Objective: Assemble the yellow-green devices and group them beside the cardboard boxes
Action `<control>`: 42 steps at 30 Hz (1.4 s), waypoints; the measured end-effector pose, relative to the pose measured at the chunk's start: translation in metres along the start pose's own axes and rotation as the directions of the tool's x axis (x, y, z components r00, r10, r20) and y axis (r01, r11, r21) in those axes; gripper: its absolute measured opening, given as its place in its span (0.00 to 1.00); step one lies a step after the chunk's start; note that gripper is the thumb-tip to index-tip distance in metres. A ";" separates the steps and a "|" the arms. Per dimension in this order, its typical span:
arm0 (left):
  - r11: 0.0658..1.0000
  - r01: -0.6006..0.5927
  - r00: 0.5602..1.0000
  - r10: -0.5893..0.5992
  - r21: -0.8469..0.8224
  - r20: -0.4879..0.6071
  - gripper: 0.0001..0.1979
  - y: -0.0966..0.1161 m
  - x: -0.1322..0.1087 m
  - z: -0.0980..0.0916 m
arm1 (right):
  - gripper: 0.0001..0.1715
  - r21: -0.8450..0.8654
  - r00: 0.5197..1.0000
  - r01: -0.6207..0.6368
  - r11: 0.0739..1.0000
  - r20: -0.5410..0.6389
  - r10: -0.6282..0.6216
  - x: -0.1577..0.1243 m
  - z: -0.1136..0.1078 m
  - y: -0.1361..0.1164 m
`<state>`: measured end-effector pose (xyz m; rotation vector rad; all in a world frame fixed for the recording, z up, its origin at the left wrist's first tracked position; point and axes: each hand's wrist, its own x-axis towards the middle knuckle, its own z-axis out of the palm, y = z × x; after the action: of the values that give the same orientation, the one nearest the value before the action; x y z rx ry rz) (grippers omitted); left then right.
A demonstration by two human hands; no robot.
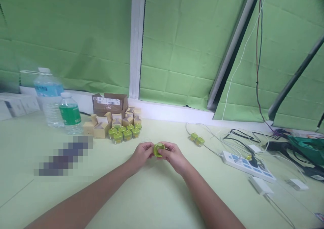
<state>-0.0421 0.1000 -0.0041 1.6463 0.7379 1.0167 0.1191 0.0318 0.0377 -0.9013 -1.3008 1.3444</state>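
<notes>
Between both my hands is a small green-lidded container (159,149), held a little above the pale table (152,195). My left hand (142,153) pinches its left side. My right hand (174,154) grips it from the right, the thumb lying across the green lid. Fingers cover much of its body. Left of my hands, several like green-lidded containers (127,134) stand in rows. Two more green-lidded containers (199,141) sit to the right, beside a white cable.
Open small cardboard boxes (101,129) and a larger brown carton (110,104) stand behind the rows. Two water bottles (70,114) are on the left. At right lie a white power strip (248,166), a white adapter (261,185) and tangled cables. A pixelated dark patch covers something at left.
</notes>
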 end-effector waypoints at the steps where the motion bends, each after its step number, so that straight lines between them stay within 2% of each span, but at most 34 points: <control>1: 1.000 0.000 1.000 0.000 0.010 -0.003 0.12 0.000 0.000 0.001 | 0.13 -0.001 1.000 -0.006 1.000 -0.010 0.006 0.001 0.000 0.002; 6: 0.997 -0.002 1.000 0.003 0.075 -0.017 0.14 -0.004 -0.001 0.002 | 0.14 0.008 0.995 -0.016 1.000 -0.094 0.017 0.005 -0.002 0.008; 9: 0.972 -0.113 0.989 0.129 0.205 -0.070 0.08 -0.004 -0.004 0.000 | 0.15 0.047 0.989 -0.008 0.999 -0.146 0.015 0.007 -0.005 0.008; 11: 0.915 -0.226 0.960 0.266 0.334 -0.081 0.17 -0.003 -0.008 -0.001 | 0.16 0.066 0.985 -0.015 0.998 -0.172 0.027 0.008 -0.008 0.007; 13: 0.837 -0.324 0.930 0.368 0.442 -0.016 0.28 -0.001 -0.013 0.000 | 0.18 0.065 0.979 -0.039 0.997 -0.198 0.051 0.009 -0.010 0.009; 16: 0.769 -0.387 0.915 0.389 0.509 0.107 0.33 0.002 -0.018 0.004 | 0.20 0.012 0.968 -0.107 0.994 -0.225 0.106 0.011 -0.010 0.013; 21: 0.787 -0.394 0.917 0.374 0.474 0.142 0.24 0.003 -0.016 0.008 | 0.15 -0.123 0.968 -0.159 0.980 -0.214 0.130 0.011 -0.002 0.018; 24: 0.788 -0.419 0.905 0.401 0.451 0.140 0.23 0.003 -0.015 0.008 | 0.16 -0.160 0.972 -0.169 0.973 -0.189 0.138 0.011 0.001 0.021; 30: 0.823 -0.393 0.911 0.407 0.411 0.057 0.11 0.008 -0.014 0.010 | 0.16 -0.164 0.991 -0.134 0.977 -0.044 0.128 0.011 -0.009 0.018; 32: 0.836 -0.347 0.924 0.383 0.424 0.000 0.11 0.008 -0.013 0.009 | 0.15 -0.203 0.991 -0.127 0.971 -0.076 0.114 0.011 -0.017 0.016; 34: 0.851 -0.269 0.943 0.328 0.451 -0.058 0.11 0.007 -0.011 0.007 | 0.14 -0.350 0.981 -0.094 0.932 -0.194 0.026 0.011 -0.025 0.018; 36: 0.864 -0.193 0.963 0.259 0.464 -0.080 0.10 0.005 -0.010 0.005 | 0.15 -0.577 0.960 -0.051 0.815 -0.254 -0.119 0.011 -0.031 0.023; 39: 0.874 -0.135 0.980 0.188 0.467 -0.069 0.09 0.003 -0.009 0.003 | 0.17 -0.782 0.972 -0.008 0.624 -0.154 -0.180 0.011 -0.034 0.034; 42: 0.869 -0.126 0.981 0.182 0.478 -0.072 0.10 0.002 -0.007 0.002 | 0.10 -0.838 0.979 0.034 0.544 -0.081 -0.185 0.011 -0.032 0.040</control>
<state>-0.0439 0.0924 -0.0048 2.1075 1.0028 1.1105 0.1413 0.0539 -0.0050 -1.5013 -1.8668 0.4446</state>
